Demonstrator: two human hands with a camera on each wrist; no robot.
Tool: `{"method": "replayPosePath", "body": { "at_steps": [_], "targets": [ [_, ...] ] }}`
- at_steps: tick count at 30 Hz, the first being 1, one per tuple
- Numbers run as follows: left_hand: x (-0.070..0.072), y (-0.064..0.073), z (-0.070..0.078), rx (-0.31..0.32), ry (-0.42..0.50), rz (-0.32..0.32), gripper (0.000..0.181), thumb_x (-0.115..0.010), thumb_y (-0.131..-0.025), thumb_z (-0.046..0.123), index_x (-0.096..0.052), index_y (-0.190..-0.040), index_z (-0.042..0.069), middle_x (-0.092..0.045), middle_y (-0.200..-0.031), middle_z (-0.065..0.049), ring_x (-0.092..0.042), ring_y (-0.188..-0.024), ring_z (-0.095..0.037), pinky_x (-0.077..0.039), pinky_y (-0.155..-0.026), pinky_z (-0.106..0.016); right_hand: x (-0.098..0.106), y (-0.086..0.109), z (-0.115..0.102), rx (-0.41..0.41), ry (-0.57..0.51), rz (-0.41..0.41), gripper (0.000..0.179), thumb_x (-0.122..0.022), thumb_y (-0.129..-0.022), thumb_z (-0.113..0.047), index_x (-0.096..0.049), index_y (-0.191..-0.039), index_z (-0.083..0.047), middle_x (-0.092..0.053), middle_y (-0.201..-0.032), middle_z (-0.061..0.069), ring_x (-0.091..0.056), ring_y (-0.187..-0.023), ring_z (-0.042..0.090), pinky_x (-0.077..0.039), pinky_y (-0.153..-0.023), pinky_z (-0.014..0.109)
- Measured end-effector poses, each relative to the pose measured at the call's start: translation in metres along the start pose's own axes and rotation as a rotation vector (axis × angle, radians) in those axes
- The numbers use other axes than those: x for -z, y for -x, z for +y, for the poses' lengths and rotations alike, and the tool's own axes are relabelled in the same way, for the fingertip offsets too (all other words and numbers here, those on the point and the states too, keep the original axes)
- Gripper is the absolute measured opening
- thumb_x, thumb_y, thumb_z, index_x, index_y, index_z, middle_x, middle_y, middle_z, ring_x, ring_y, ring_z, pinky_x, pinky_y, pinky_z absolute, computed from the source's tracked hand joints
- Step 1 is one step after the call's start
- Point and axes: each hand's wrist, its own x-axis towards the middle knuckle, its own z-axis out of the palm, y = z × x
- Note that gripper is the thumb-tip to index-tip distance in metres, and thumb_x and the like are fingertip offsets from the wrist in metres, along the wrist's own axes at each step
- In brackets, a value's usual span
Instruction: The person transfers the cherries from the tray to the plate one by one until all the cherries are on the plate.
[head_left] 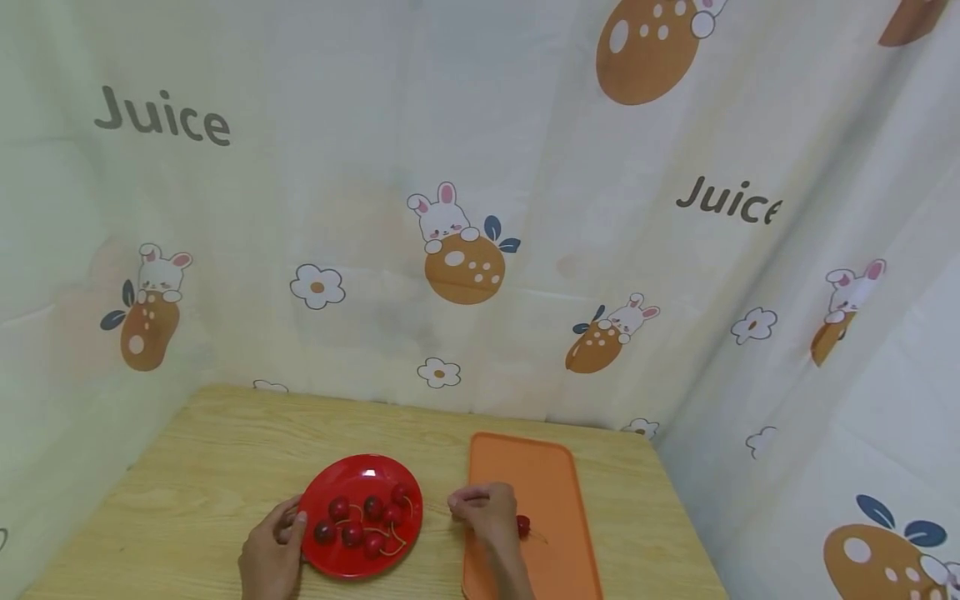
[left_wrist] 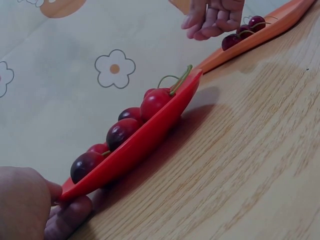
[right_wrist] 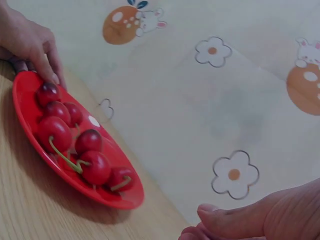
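Note:
My left hand (head_left: 272,550) grips the near left rim of a red plate (head_left: 337,481), thumb above and fingers below, as the left wrist view shows. On the plate lie several dark red cherries (head_left: 352,533), some with green stems. To the right, my right hand (head_left: 489,512) hovers over the left side of an orange tray (head_left: 536,471). Its fingers hang loosely curled, and I see nothing in them. One cherry (head_left: 522,526) shows on the tray beside this hand; the left wrist view shows three dark cherries (left_wrist: 244,32) there.
Both the plate and the tray stand on a wood-grain table (head_left: 225,467). Behind the table and at its sides hangs a pale curtain (head_left: 360,200) printed with rabbits, fruit and flowers. A strip of tabletop separates the plate from the tray.

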Motion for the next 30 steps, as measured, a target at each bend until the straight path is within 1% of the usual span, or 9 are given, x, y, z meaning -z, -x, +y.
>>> {"method": "replayPosePath", "body": {
  "at_steps": [5, 9, 13, 17, 24, 27, 30],
  "targets": [
    [0.0, -0.001, -0.001, -0.002, 0.006, -0.011, 0.039, -0.065, -0.109, 0.019, -0.068, -0.144, 0.004, -0.08, -0.121, -0.024, -0.074, -0.081, -0.014, -0.048, -0.081, -0.036, 0.016, -0.002, 0.004, -0.006, -0.023, 0.023, 0.015, -0.084, -0.09, 0.004, -0.079, -0.102, 0.012, -0.082, -0.085, 0.016, -0.077, -0.072, 0.016, -0.06, -0.067, 0.03],
    [0.0, -0.001, -0.001, -0.001, 0.008, -0.012, 0.039, -0.065, -0.109, 0.018, -0.068, -0.144, 0.004, -0.08, -0.122, -0.025, -0.073, -0.08, -0.014, -0.047, -0.08, -0.035, 0.028, -0.003, 0.008, -0.02, -0.046, 0.045, 0.019, -0.084, -0.09, 0.004, -0.079, -0.106, 0.013, -0.082, -0.085, 0.016, -0.076, -0.071, 0.015, -0.058, -0.065, 0.029],
    [0.0, 0.0, -0.001, -0.007, 0.012, -0.01, 0.039, -0.065, -0.109, 0.018, -0.068, -0.144, 0.003, -0.079, -0.123, -0.025, -0.072, -0.079, -0.013, -0.046, -0.079, -0.035, 0.04, -0.003, 0.013, -0.043, -0.063, 0.065, 0.022, -0.084, -0.09, 0.004, -0.079, -0.109, 0.013, -0.083, -0.087, 0.016, -0.076, -0.072, 0.013, -0.06, -0.066, 0.029],
    [0.0, 0.0, 0.0, 0.001, 0.015, -0.019, 0.039, -0.065, -0.109, 0.018, -0.067, -0.145, 0.003, -0.079, -0.123, -0.025, -0.072, -0.079, -0.013, -0.047, -0.08, -0.035, 0.052, -0.004, 0.019, -0.057, -0.082, 0.087, 0.024, -0.085, -0.091, 0.002, -0.078, -0.11, 0.014, -0.084, -0.088, 0.015, -0.077, -0.073, 0.013, -0.06, -0.066, 0.027],
    [0.001, 0.0, 0.001, 0.01, 0.015, -0.041, 0.04, -0.064, -0.109, 0.018, -0.066, -0.147, 0.004, -0.079, -0.125, -0.025, -0.072, -0.08, -0.012, -0.046, -0.08, -0.034, 0.075, -0.008, 0.027, -0.097, -0.131, 0.165, 0.023, -0.084, -0.093, -0.001, -0.078, -0.112, 0.012, -0.084, -0.088, 0.011, -0.077, -0.074, 0.012, -0.058, -0.067, 0.027],
    [0.001, -0.001, 0.001, 0.009, 0.016, -0.043, 0.041, -0.064, -0.109, 0.018, -0.065, -0.147, 0.004, -0.078, -0.125, -0.026, -0.072, -0.081, -0.012, -0.046, -0.081, -0.034, 0.084, -0.008, 0.028, -0.1, -0.174, 0.192, 0.025, -0.083, -0.093, 0.002, -0.076, -0.114, 0.015, -0.084, -0.088, 0.011, -0.078, -0.075, 0.013, -0.061, -0.069, 0.027],
    [0.001, -0.001, 0.001, 0.012, 0.016, -0.039, 0.041, -0.063, -0.109, 0.018, -0.065, -0.147, 0.004, -0.078, -0.126, -0.026, -0.071, -0.081, -0.012, -0.045, -0.081, -0.033, 0.091, -0.008, 0.028, -0.092, -0.199, 0.239, 0.027, -0.082, -0.092, 0.006, -0.075, -0.115, 0.017, -0.084, -0.087, 0.013, -0.079, -0.073, 0.013, -0.06, -0.067, 0.025]
  ]
}}
